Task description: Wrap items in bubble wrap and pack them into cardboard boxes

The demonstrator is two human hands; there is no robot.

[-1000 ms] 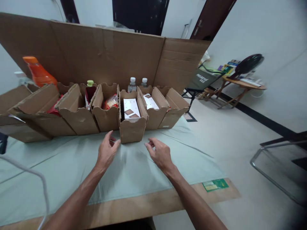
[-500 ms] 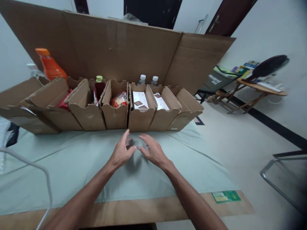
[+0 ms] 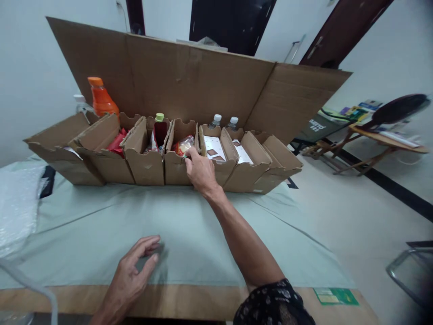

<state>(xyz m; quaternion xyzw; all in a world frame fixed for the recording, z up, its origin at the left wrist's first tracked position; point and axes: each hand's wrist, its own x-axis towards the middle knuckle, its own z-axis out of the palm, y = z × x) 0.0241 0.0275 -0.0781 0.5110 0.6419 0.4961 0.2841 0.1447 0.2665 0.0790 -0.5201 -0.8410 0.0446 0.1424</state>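
My right hand (image 3: 202,172) reaches over the front edge of a middle cardboard bin (image 3: 177,168). Its bent fingers close at the near right corner of a clear-and-red plastic food packet (image 3: 185,145) inside. The fingertips are partly hidden. Low over the cloth, my left hand (image 3: 132,266) is open and holds nothing, its thumb apart from the slightly curled fingers. To the right of the packet's bin, white boxes with brown squares (image 3: 214,148) stand in two bins. Left of it, a bin holds a dark red pack (image 3: 160,133).
A tall cardboard sheet (image 3: 203,81) stands behind the bins. An orange bottle (image 3: 103,100), a green-capped bottle (image 3: 159,117) and white-capped bottles (image 3: 215,121) rise at the back. Bubble wrap (image 3: 18,205) lies left on the green cloth (image 3: 189,225); a grey cable (image 3: 30,282) crosses the near left.
My right hand has moved forward from the cloth to the food packet in the bin. My left hand has drawn back toward the table's near edge. The view has shifted.
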